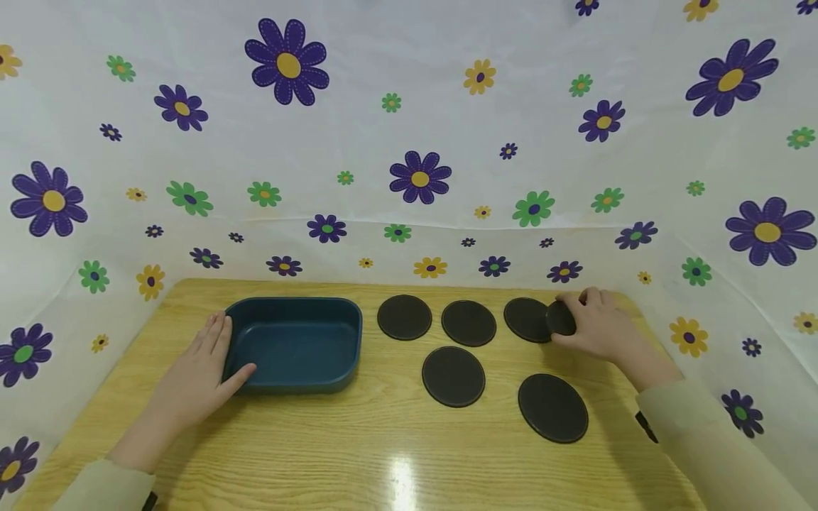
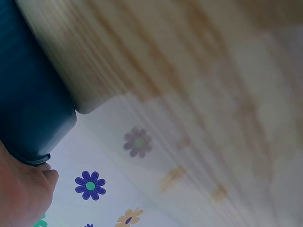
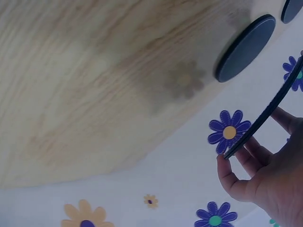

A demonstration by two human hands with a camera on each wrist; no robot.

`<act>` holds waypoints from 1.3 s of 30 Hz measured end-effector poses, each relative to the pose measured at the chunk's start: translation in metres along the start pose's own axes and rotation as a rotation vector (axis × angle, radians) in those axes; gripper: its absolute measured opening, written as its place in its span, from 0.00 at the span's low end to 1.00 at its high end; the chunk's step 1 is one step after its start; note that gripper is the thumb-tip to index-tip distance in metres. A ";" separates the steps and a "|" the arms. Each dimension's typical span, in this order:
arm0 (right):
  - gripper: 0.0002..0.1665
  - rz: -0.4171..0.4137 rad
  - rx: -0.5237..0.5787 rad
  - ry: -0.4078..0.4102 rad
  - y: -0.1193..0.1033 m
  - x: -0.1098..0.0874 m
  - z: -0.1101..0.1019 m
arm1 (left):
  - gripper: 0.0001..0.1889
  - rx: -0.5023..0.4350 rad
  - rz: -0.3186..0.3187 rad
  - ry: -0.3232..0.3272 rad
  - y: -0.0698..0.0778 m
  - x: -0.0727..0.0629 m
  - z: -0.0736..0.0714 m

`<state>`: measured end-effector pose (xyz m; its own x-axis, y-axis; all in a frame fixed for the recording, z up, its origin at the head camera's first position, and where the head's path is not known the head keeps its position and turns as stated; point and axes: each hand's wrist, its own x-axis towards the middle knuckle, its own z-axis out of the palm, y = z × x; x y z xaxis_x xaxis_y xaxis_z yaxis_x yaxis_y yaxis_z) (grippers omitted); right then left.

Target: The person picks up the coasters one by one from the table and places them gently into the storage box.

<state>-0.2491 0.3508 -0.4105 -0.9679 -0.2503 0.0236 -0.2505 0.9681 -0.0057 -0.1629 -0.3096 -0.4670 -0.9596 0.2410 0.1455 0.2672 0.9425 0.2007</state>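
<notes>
A dark blue rectangular bin point(image 1: 290, 348) stands at the left of the wooden table. My left hand point(image 1: 198, 376) lies against its left side, fingers straight along the rim and thumb spread over the near corner. In the left wrist view, the hand point(image 2: 26, 189) shows beside the bin point(image 2: 33, 90). At the back right, my right hand point(image 1: 597, 326) holds a thin round black coaster point(image 1: 560, 319) by its edges, tilted up off the table. The right wrist view shows this coaster point(image 3: 265, 116) edge-on between thumb and fingers. Just left of it lies a flat black coaster point(image 1: 525, 319).
More black coasters lie flat: one beside the bin point(image 1: 405, 317), a second coaster point(image 1: 469, 323) right of it, a third point(image 1: 453, 376) nearer the middle, and another point(image 1: 553, 408) toward the front right. A flowered white cloth point(image 1: 358, 142) hangs behind and along both sides of the table point(image 1: 319, 454).
</notes>
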 end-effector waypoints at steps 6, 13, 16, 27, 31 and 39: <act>0.48 -0.018 0.004 -0.006 -0.017 0.011 -0.009 | 0.52 0.016 0.012 0.008 0.000 0.000 -0.001; 0.47 -0.070 0.006 -0.001 -0.034 0.022 -0.017 | 0.52 0.015 0.005 -0.008 0.001 0.002 -0.002; 0.48 -0.090 -0.012 -0.004 -0.044 0.025 -0.021 | 0.52 0.017 0.003 -0.010 0.001 0.001 -0.002; 0.48 -0.159 -0.006 -0.008 -0.089 0.041 -0.034 | 0.51 0.023 0.000 -0.020 0.001 0.001 -0.002; 0.50 -0.182 0.007 -0.010 -0.104 0.048 -0.035 | 0.51 0.022 0.000 -0.012 0.000 0.001 -0.001; 0.49 -0.242 0.011 0.034 -0.136 0.058 -0.035 | 0.51 0.022 0.003 -0.012 0.000 0.002 -0.001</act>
<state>-0.2704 0.2050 -0.3735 -0.8782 -0.4746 0.0597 -0.4757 0.8796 -0.0065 -0.1648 -0.3094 -0.4658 -0.9597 0.2465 0.1347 0.2682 0.9467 0.1784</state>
